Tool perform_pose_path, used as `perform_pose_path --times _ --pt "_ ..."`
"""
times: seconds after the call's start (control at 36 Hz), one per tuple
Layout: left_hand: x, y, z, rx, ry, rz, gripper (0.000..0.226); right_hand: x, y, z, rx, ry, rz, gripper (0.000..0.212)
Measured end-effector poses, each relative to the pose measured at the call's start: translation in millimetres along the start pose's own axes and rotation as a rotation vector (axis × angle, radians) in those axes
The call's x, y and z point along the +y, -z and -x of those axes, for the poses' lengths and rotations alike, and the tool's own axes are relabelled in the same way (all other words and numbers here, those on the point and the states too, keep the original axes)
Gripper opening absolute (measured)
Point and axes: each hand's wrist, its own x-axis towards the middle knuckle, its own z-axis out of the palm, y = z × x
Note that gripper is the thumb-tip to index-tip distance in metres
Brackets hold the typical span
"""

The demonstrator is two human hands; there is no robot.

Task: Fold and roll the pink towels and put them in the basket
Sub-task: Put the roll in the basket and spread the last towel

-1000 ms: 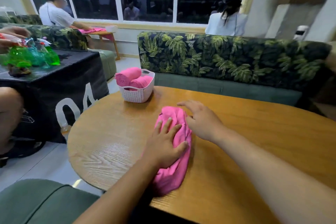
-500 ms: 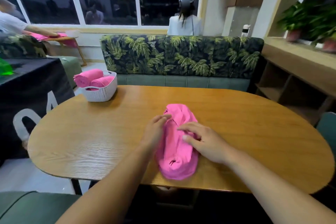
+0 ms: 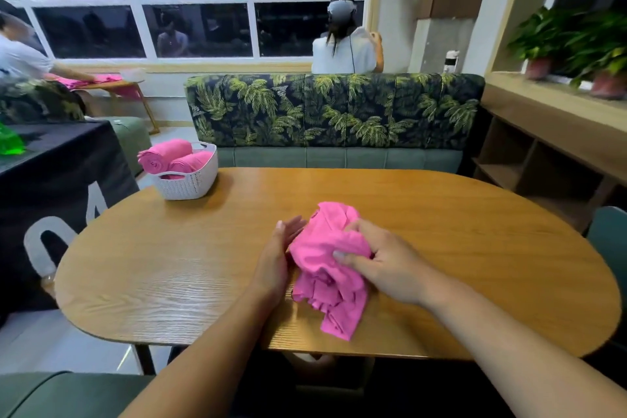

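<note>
Towel (image 3: 330, 260), crumpled near the table's (image 3: 169, 275) front edge, sits gripped in the right hand (image 3: 383, 263); the left hand (image 3: 278, 249) rests flat-fingered alongside. Bunched cloth risks a lumpy roll, or sliding off that edge.

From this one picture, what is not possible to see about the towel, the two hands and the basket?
All in the head view:
1. Towel: the right hand grips its middle, so the folds under the fingers are hidden.
2. Left hand: it is seen edge-on, its palm toward the towel, so contact cannot be told.
3. Basket: two rolls show on top, and its wall hides any below.
</note>
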Motion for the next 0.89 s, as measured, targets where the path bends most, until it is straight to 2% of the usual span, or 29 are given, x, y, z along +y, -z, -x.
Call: perform_pose_path --times 0.06,0.11,0.17,0.22,0.28,0.33,0.36,0.39,0.44,0.53,0.72,0.83,0.89 --pt "2 -3 1 -0.031 0.016 0.017 0.061 -6 12 -7 0.158 0.057 0.067 0.039" --pt "6 -8 5 -0.053 -0.037 -0.032 0.051 -17 23 -14 0.279 0.073 0.251 0.048" --pt "7 -12 5 -0.054 -0.122 -0.200 0.039 -25 36 -25 0.334 0.033 0.310 0.056" --pt "2 -11 3 -0.088 -0.146 -0.376 0.031 -31 51 -39 0.386 -0.044 0.253 0.061" --pt "-7 -6 -1 -0.147 -0.139 -0.491 0.040 -31 64 -58 0.443 -0.109 0.086 0.052" --pt "-10 -4 -3 -0.175 -0.151 -0.657 0.046 -31 73 -73 0.435 -0.123 -0.265 0.019" --pt "-9 -5 -2 -0.172 -0.159 -0.723 0.047 -31 77 -79 0.388 -0.117 -0.435 0.031" --pt "-8 -5 -2 -0.164 -0.165 -0.755 0.048 -32 80 -82 0.350 -0.113 -0.555 0.055" --pt "-5 -6 -1 -0.158 -0.164 -0.759 0.048 -32 84 -82 0.310 -0.118 -0.525 0.071" --pt "-2 -8 2 -0.164 -0.150 -0.774 0.046 -18 83 -81 0.305 -0.152 -0.387 0.066" --pt "-4 -10 3 -0.157 -0.169 -0.747 0.032 22 65 -69 0.378 -0.339 -0.343 0.048" --pt "-3 -12 4 -0.160 -0.129 -0.604 0.013 50 51 -63 0.319 -0.487 -0.269 0.053" --pt "-1 -13 2 -0.109 -0.090 -0.532 0.009 65 40 -60 0.270 -0.562 -0.205 0.056"
